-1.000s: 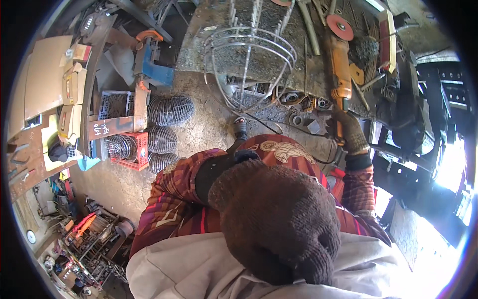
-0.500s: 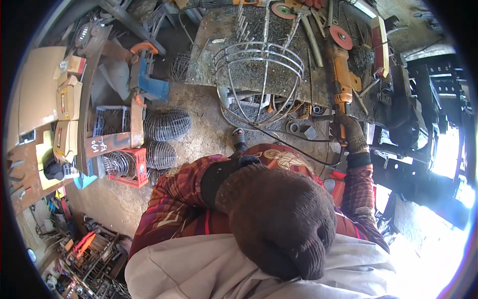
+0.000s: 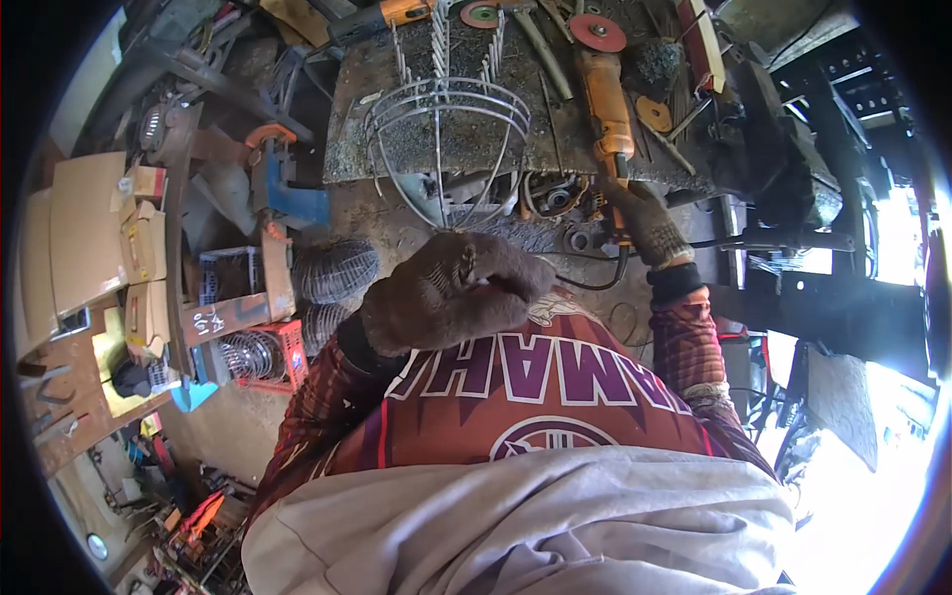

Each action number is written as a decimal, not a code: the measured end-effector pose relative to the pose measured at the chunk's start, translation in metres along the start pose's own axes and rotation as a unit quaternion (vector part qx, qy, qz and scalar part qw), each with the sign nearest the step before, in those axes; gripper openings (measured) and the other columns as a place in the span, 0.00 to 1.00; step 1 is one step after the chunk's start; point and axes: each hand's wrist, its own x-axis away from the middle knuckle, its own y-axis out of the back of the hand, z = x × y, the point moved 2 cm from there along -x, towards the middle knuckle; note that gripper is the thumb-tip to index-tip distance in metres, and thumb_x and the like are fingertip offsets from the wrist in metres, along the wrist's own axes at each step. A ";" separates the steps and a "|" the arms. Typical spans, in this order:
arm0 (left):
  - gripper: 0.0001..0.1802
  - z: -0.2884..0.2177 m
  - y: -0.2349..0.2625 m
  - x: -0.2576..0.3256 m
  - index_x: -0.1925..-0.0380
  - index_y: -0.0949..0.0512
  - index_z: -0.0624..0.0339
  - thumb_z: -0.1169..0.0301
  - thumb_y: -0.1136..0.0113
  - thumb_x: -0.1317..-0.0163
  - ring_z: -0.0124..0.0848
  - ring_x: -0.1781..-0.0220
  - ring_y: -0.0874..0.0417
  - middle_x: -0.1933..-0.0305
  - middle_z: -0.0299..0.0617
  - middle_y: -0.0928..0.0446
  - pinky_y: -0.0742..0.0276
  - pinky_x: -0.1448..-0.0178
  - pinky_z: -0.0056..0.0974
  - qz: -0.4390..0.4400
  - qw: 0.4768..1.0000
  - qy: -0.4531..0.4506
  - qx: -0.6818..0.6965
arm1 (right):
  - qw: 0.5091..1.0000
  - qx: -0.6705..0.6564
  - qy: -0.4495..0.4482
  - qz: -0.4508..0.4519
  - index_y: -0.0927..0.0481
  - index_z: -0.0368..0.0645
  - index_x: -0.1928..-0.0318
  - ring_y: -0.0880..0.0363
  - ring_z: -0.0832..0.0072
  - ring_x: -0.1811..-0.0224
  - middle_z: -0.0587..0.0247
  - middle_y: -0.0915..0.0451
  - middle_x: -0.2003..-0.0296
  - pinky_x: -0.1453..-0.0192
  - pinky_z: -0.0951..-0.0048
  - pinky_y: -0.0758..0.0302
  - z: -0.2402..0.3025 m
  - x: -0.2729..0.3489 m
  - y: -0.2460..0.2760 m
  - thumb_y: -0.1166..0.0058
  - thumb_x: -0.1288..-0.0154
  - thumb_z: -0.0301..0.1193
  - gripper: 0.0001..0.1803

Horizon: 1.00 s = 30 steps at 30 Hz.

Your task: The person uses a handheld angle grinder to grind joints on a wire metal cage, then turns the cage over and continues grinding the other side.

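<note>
My right hand (image 3: 647, 226), in a dark knitted glove, is wrapped round the rear handle of an orange angle grinder (image 3: 608, 114). The grinder lies over the edge of the dirty metal workbench (image 3: 352, 139), its red disc (image 3: 598, 33) pointing away from me. In front of my chest my left hand (image 3: 456, 293), gloved in brown, has its fingers curled in toward the thumb, and nothing shows in them. Just beyond it is a cage of bent metal wire (image 3: 451, 99), whose rounded end reaches toward me over the bench edge. The left hand seems to overlap the cage's lowest part, and I cannot tell if they touch.
Another orange power tool (image 3: 405, 12) and a green-and-red disc (image 3: 480, 14) lie at the bench's far side. Left on the floor are coiled wire cages (image 3: 337, 270) and a red crate (image 3: 295, 349). A black cable (image 3: 595, 288) hangs from the grinder. Cardboard boxes (image 3: 91, 233) stand far left.
My left hand has moved down and away from close under the camera, toward the wire cage. The view has shifted, so bench and grinder appear farther left. My right hand keeps its grip.
</note>
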 end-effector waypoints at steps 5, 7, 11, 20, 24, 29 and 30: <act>0.12 0.027 -0.021 0.011 0.55 0.19 0.63 0.75 0.38 0.39 0.26 0.56 0.20 0.59 0.39 0.18 0.24 0.48 0.35 -0.073 0.973 0.188 -0.109 | 0.978 -0.165 -0.121 -0.043 0.31 0.34 0.33 0.21 0.76 0.53 0.60 0.19 0.51 0.49 0.75 0.25 0.023 0.036 -0.005 0.43 0.29 0.40 0.31; 0.14 0.035 -0.028 0.013 0.53 0.19 0.63 0.72 0.37 0.38 0.27 0.57 0.19 0.60 0.41 0.18 0.23 0.50 0.35 -0.082 0.961 0.204 -0.168 | 0.974 -0.177 -0.120 -0.074 0.34 0.34 0.31 0.22 0.77 0.53 0.61 0.20 0.52 0.50 0.75 0.25 0.033 0.049 -0.006 0.43 0.29 0.40 0.33; 0.13 0.041 -0.032 0.021 0.56 0.19 0.60 0.67 0.38 0.38 0.35 0.63 0.17 0.66 0.46 0.20 0.22 0.56 0.39 -0.109 0.940 0.175 -0.274 | 0.983 -0.140 -0.038 -0.116 0.30 0.33 0.36 0.21 0.71 0.50 0.55 0.20 0.51 0.47 0.69 0.24 0.026 0.050 -0.004 0.40 0.32 0.41 0.31; 0.16 0.032 0.041 0.017 0.51 0.20 0.59 0.65 0.38 0.37 0.45 0.57 0.15 0.59 0.52 0.18 0.21 0.54 0.43 -0.255 0.859 0.117 -0.428 | 0.932 0.176 0.056 -0.312 0.28 0.34 0.39 0.21 0.53 0.42 0.42 0.22 0.46 0.42 0.58 0.24 0.054 0.068 -0.012 0.34 0.39 0.47 0.37; 0.14 0.030 0.095 0.014 0.52 0.20 0.58 0.68 0.38 0.36 0.46 0.60 0.15 0.61 0.51 0.18 0.21 0.55 0.43 -0.308 0.802 0.043 -0.510 | 0.933 0.194 -0.022 -0.301 0.29 0.34 0.36 0.21 0.51 0.43 0.40 0.22 0.45 0.42 0.57 0.24 0.065 0.066 -0.028 0.35 0.39 0.46 0.38; 0.11 0.024 0.164 0.030 0.54 0.20 0.60 0.74 0.38 0.36 0.43 0.59 0.14 0.62 0.50 0.17 0.21 0.53 0.39 -0.302 0.833 0.009 -0.462 | 0.937 0.188 -0.133 -0.264 0.30 0.33 0.36 0.19 0.48 0.46 0.37 0.20 0.49 0.44 0.55 0.24 0.082 0.049 -0.049 0.40 0.35 0.47 0.36; 0.11 0.026 0.175 0.033 0.54 0.20 0.61 0.74 0.38 0.36 0.42 0.59 0.14 0.61 0.49 0.16 0.21 0.53 0.38 -0.296 0.837 0.000 -0.460 | 0.938 0.171 -0.153 -0.259 0.30 0.34 0.36 0.19 0.48 0.46 0.37 0.20 0.50 0.45 0.54 0.24 0.076 0.044 -0.048 0.41 0.35 0.47 0.36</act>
